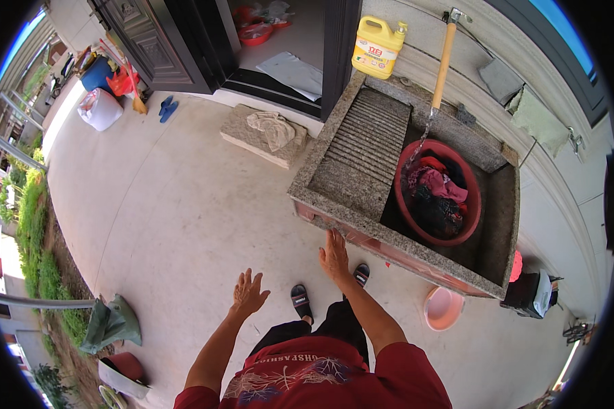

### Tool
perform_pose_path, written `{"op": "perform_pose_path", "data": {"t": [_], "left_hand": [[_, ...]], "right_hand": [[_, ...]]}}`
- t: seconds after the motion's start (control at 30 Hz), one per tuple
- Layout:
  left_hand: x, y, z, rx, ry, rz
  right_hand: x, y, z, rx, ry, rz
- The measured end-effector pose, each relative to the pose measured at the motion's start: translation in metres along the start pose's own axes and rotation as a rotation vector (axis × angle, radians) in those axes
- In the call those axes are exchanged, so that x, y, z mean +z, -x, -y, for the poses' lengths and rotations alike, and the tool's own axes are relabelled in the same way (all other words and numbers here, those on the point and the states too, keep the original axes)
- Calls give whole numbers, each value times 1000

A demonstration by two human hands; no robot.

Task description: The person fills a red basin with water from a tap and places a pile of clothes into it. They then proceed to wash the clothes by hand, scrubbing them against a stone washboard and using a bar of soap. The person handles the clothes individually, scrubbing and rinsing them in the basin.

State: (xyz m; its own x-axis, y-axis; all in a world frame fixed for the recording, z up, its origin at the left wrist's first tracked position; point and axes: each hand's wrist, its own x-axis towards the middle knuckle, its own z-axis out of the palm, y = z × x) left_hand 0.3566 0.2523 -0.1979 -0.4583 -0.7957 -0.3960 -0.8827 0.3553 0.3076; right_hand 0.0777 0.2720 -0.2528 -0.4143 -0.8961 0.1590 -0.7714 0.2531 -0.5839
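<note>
My left hand [250, 294] hangs over the concrete floor with its fingers spread and nothing in it. Close to the front edge of a stone wash sink [450, 273] is my right hand [333, 255], its fingers stretched out and empty; whether it touches the sink I cannot tell. A ribbed washboard slab [368, 136] forms the sink's left part. In the deeper right part sits a red basin [476, 211] of wet dark, red and pink clothes [438, 189]. Water runs into it from a tap with a long tan tube [445, 65].
A yellow pump jug [376, 49] stands on the sink's back left corner. Left of the sink lies a stone block [252, 140] with a rag [273, 129] on it. A pink basin [443, 310] is on the floor by the sink's front. Blue slippers [168, 108] lie near the open door [157, 41].
</note>
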Motion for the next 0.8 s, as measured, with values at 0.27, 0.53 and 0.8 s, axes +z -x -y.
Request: {"op": "perform_pose_path", "data": {"t": [0.27,0.53,0.8], "left_hand": [[40,85,49,-214,192,266],[38,61,11,-131,287,318],[43,44,-9,21,274,328]], "right_hand": [[135,-76,-57,415,229,482],[207,-85,-110,1021,-1837,-670],[188,-72,-98,890,-3003,-745]]}}
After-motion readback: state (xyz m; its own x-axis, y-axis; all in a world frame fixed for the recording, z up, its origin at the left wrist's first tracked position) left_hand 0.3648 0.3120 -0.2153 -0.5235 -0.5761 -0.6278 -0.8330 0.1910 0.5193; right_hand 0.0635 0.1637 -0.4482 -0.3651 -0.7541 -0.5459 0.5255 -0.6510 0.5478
